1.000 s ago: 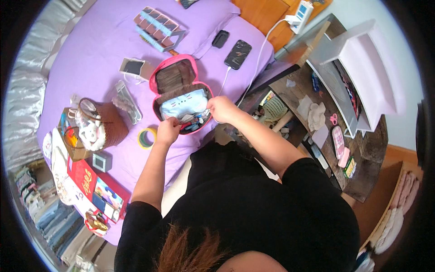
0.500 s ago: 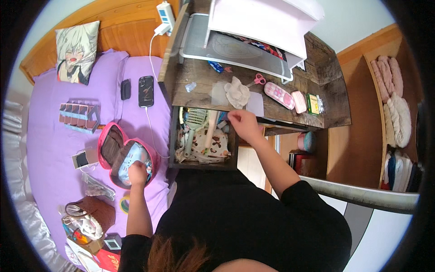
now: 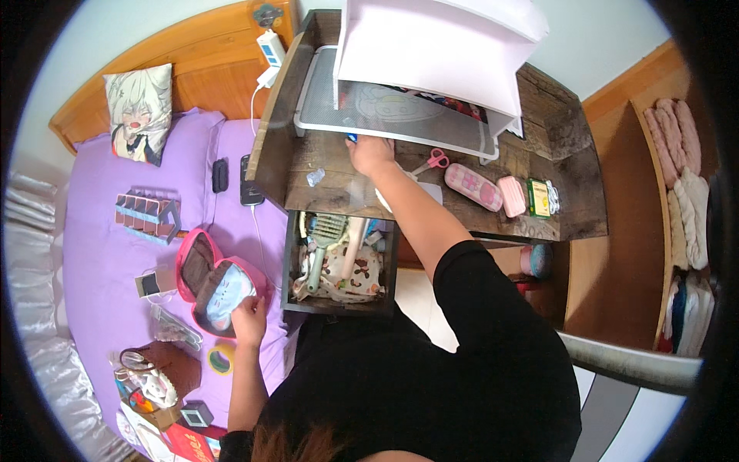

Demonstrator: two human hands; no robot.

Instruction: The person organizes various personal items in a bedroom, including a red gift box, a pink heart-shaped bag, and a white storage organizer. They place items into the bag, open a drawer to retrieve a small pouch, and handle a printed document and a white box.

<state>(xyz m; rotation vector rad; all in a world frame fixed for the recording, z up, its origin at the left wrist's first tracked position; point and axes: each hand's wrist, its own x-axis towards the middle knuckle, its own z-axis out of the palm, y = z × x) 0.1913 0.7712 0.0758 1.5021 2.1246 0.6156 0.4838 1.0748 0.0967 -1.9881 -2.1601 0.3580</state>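
On the bed lies an open pink heart-shaped case (image 3: 185, 258) with a brown lining and a light blue pouch (image 3: 229, 292) printed with a cat face. My left hand (image 3: 250, 317) is at the case's right side beside the pouch, fingers curled; whatever they grip is hidden. Over the wooden desk, my right hand (image 3: 373, 156) closes on a small blue packet (image 3: 352, 138) at the front of the grey riser tray. Its fingertips are partly covered. Below my right forearm are a beige cloth (image 3: 382, 200), mostly hidden, and pink-handled scissors (image 3: 438, 159).
An open drawer (image 3: 339, 308) holds a green hairbrush (image 3: 327, 231) and a patterned pouch. A white shelf (image 3: 431, 46) stands on the desk, near a pink pencil case (image 3: 473, 186). A phone (image 3: 252, 181), a tape roll (image 3: 220, 358) and a brown basket (image 3: 175, 363) lie on the bed.
My right hand has gone from the drawer's right edge up and left across the desk to the blue packet. My left hand has shifted from over the pouch to the case's right side.
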